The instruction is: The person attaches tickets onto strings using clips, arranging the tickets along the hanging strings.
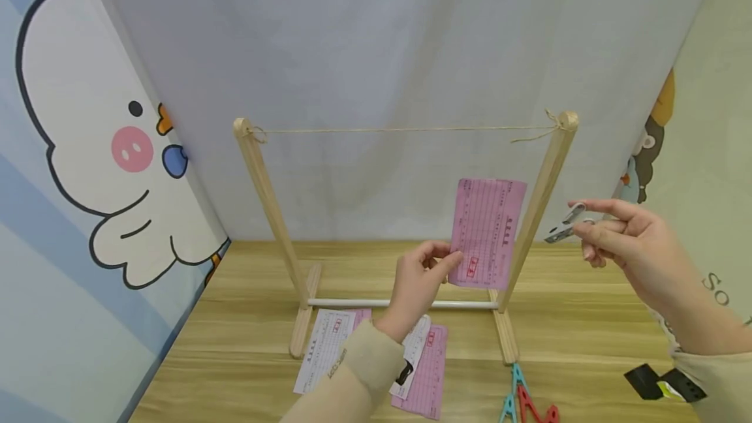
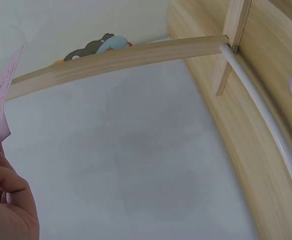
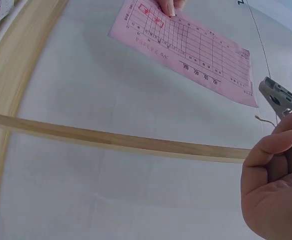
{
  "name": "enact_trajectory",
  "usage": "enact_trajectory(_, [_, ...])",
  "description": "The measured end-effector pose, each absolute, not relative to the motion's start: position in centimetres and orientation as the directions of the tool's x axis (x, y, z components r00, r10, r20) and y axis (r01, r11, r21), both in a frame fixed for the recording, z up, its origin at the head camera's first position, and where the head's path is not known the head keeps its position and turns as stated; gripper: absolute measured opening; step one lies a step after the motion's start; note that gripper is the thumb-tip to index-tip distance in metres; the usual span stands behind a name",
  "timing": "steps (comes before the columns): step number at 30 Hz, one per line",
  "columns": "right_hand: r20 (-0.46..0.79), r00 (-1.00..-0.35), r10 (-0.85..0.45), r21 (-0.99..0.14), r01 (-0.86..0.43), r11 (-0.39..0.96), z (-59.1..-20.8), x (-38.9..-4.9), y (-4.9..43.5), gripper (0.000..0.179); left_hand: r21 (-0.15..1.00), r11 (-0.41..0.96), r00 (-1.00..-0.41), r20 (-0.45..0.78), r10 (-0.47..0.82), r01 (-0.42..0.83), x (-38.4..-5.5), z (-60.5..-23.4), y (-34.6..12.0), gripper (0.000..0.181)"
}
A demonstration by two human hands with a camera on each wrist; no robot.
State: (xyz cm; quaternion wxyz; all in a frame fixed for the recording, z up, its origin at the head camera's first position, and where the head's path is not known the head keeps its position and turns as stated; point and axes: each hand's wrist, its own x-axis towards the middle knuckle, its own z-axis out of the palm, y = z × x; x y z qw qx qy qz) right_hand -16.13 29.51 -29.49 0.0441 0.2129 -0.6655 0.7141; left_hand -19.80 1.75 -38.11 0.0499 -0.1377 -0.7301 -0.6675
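Observation:
My left hand (image 1: 418, 282) pinches a pink printed receipt slip (image 1: 489, 234) by its lower left edge and holds it upright, below the string (image 1: 388, 130) and in front of the rack. Red stamped characters show near the slip's lower end in the head view. To the right of the rack's right post (image 1: 539, 211), my right hand (image 1: 637, 243) grips a grey clothespin (image 1: 566, 224) between thumb and fingers, its tip pointing left. In the right wrist view the clothespin (image 3: 280, 96) is just beyond the slip's far end, apart from it.
The wooden rack has a left post (image 1: 264, 204) and a white bottom bar (image 1: 458, 305). White slips (image 1: 322, 348) and pink slips (image 1: 431, 371) lie on the table in front. Blue clothespins (image 1: 517, 380) and a red clothespin (image 1: 529, 407) lie near the right foot (image 1: 503, 335).

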Motion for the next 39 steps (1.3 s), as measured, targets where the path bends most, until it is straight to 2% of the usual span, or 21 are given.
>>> enact_trajectory(7, [0.294,-0.930,-0.221,-0.942,-0.320,0.097,-26.0,-17.4,29.3,0.035,0.959,0.077,-0.955,0.260,0.144,0.273,-20.3,-37.1,2.0,0.020])
enact_trajectory(12, [0.282,-0.932,-0.228,-0.935,-0.320,0.152,-23.7,-18.3,29.0,0.033,0.962,0.054,-0.957,0.258,0.134,0.267,-20.7,-36.5,2.2,0.020])
enact_trajectory(19, [0.216,-0.964,-0.152,-0.814,-0.264,0.518,-20.1,-19.7,28.4,0.026,0.958,0.043,-0.952,0.276,0.130,0.284,-21.4,-35.9,2.6,0.020])
enact_trajectory(21, [0.199,-0.970,-0.143,-0.798,-0.245,0.550,-19.3,-20.1,28.2,0.028,0.957,0.046,-0.951,0.277,0.139,0.286,-21.4,-35.6,2.7,0.020])
enact_trajectory(27, [0.215,-0.969,-0.124,-0.793,-0.247,0.557,-17.5,-21.1,27.9,0.023,0.956,0.039,-0.947,0.280,0.159,0.290,-21.7,-35.1,3.2,0.019])
enact_trajectory(33, [0.263,-0.957,-0.125,-0.838,-0.290,0.463,-16.1,-22.0,27.8,0.014,0.955,0.035,-0.945,0.285,0.158,0.294,-22.1,-34.6,3.3,0.019])
enact_trajectory(39, [0.245,-0.963,-0.113,-0.880,-0.270,0.392,-15.1,-22.4,26.7,0.018,0.954,0.031,-0.945,0.290,0.149,0.297,-22.3,-34.3,3.1,0.020])
